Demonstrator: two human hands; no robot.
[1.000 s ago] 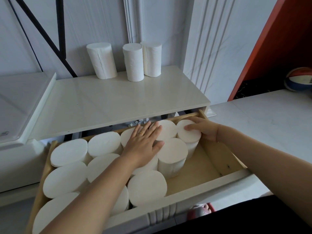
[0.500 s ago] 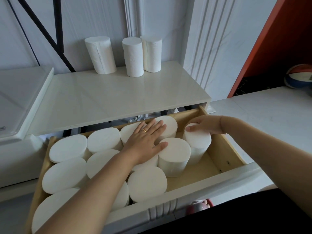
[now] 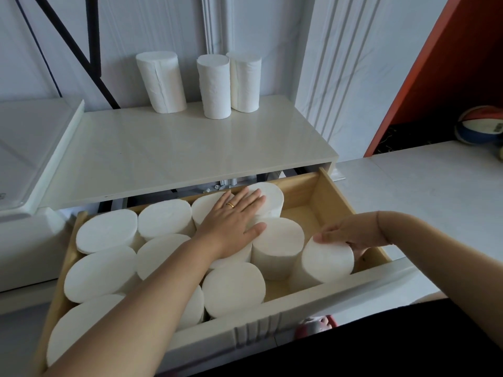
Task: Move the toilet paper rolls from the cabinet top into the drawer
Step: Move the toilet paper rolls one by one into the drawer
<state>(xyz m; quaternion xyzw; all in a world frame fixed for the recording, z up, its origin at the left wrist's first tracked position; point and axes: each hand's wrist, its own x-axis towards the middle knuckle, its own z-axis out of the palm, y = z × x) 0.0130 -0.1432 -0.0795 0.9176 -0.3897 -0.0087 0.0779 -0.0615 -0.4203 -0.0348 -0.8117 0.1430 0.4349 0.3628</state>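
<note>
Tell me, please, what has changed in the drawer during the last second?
The right hand, gripping one roll, has pulled it from the back right corner of the drawer toward the front right. The left hand stays flat on the middle rolls; three rolls remain standing on the cabinet top.
</note>
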